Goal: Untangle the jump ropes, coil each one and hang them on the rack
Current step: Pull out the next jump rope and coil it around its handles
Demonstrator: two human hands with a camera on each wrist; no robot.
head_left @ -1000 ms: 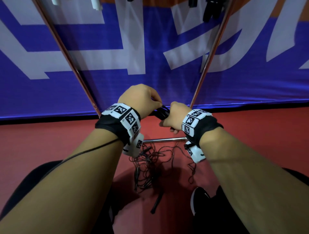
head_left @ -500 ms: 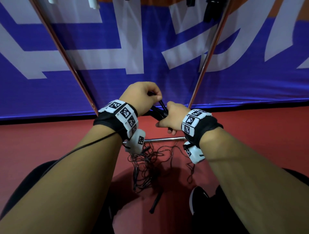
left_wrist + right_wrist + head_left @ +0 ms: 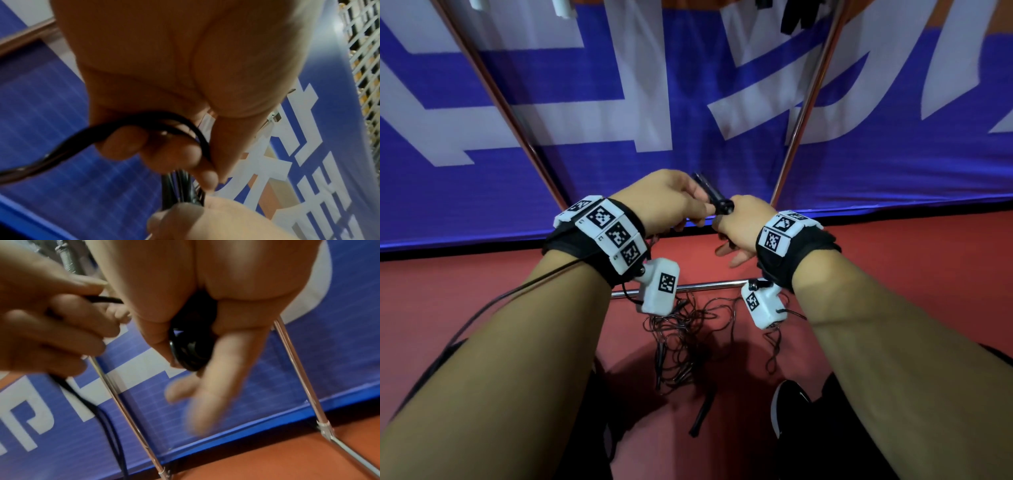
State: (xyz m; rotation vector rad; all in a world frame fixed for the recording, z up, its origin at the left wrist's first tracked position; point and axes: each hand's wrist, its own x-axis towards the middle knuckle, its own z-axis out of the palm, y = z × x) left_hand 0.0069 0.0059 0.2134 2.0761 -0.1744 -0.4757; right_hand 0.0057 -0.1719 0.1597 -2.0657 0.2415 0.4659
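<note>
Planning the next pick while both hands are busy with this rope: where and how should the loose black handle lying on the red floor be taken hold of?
Grip the loose black handle across its straight shaft, near the middle, coming down from above. It lies flat on the red floor, clear below the tangled ropes, so the fingers can close on its sides. Its upper end seems to run into the tangle, so lift it slowly.

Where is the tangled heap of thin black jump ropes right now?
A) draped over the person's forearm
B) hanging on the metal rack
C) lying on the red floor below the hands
C: the tangled heap of thin black jump ropes lies on the red floor, below both hands.
</note>
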